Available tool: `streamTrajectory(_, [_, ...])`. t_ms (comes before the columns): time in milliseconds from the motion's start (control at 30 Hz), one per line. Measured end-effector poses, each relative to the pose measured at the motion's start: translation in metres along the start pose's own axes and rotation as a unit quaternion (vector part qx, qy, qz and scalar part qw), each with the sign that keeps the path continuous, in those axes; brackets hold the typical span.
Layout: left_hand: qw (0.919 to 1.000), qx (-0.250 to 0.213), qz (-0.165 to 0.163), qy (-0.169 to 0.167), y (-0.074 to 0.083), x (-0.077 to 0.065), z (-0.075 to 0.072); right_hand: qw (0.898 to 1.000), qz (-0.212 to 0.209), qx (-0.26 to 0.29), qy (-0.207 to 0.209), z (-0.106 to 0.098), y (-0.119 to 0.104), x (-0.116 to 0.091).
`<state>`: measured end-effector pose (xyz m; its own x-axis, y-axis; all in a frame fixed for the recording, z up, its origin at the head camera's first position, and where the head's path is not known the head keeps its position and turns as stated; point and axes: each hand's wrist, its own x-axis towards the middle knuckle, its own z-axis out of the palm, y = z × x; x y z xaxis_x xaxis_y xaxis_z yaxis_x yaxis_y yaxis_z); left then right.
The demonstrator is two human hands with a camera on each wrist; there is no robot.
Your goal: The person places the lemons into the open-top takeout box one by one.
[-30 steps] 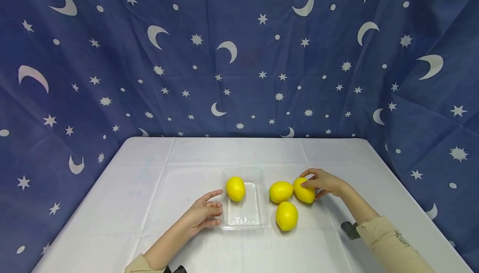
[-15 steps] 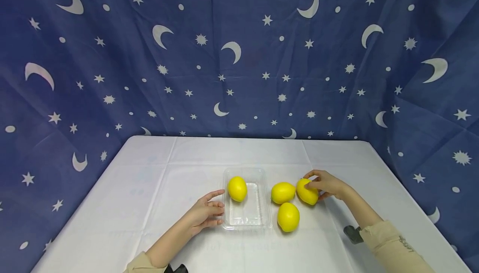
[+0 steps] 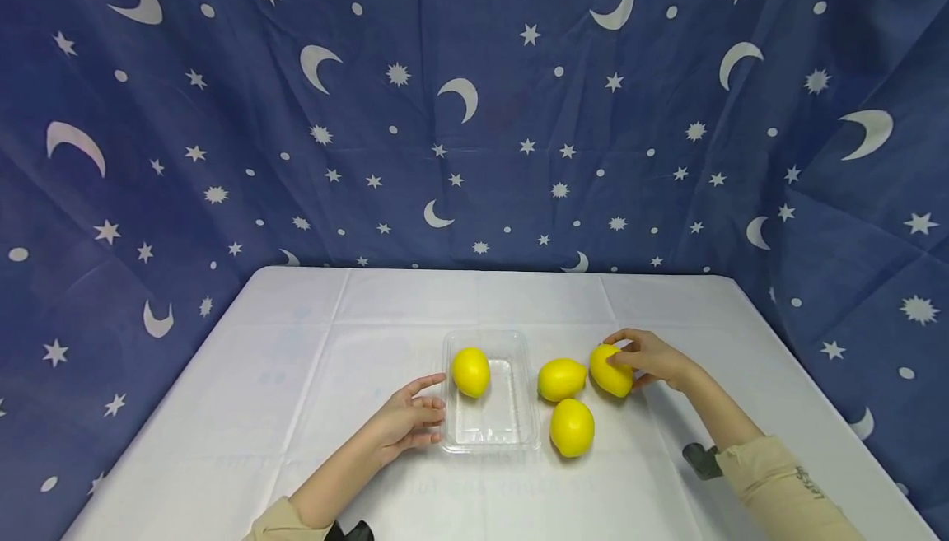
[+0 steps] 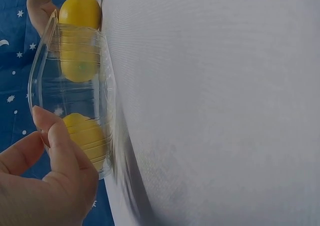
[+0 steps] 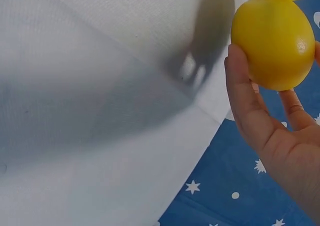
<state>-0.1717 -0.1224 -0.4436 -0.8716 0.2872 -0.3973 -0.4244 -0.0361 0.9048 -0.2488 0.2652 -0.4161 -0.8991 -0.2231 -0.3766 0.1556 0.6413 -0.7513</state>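
In the head view my right hand (image 3: 652,357) grips a yellow lemon (image 3: 611,370) between thumb and fingers. The right wrist view shows that lemon (image 5: 273,41) within the fingers, its shadow apart from it on the cloth. Two more lemons lie close by, one lemon (image 3: 561,380) just left of it and another lemon (image 3: 572,428) nearer. A clear plastic tray (image 3: 493,442) stands left of them, with one lemon (image 3: 470,372) inside at its far left. My left hand (image 3: 406,422) rests its relaxed fingers against the tray's left side; the left wrist view shows fingertips at its rim (image 4: 32,85).
The table (image 3: 371,302) wears a white cloth. A blue curtain (image 3: 504,179) with moons and stars closes off the back and sides. Dark camera mounts show at both wrists, the right mount (image 3: 700,460) close above the table.
My right hand has lifted its lemon slightly and drawn it a little away from the neighbouring lemon. The left hand and tray stay put; the head view has shifted a bit.
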Motion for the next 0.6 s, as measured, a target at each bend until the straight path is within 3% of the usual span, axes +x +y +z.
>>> streamTrajectory(600, [1.0, 0.006, 0.003, 0.006, -0.001, 0.0, 0.001, 0.999, -0.028, 0.003, 0.026, 0.002, -0.017, -0.007])
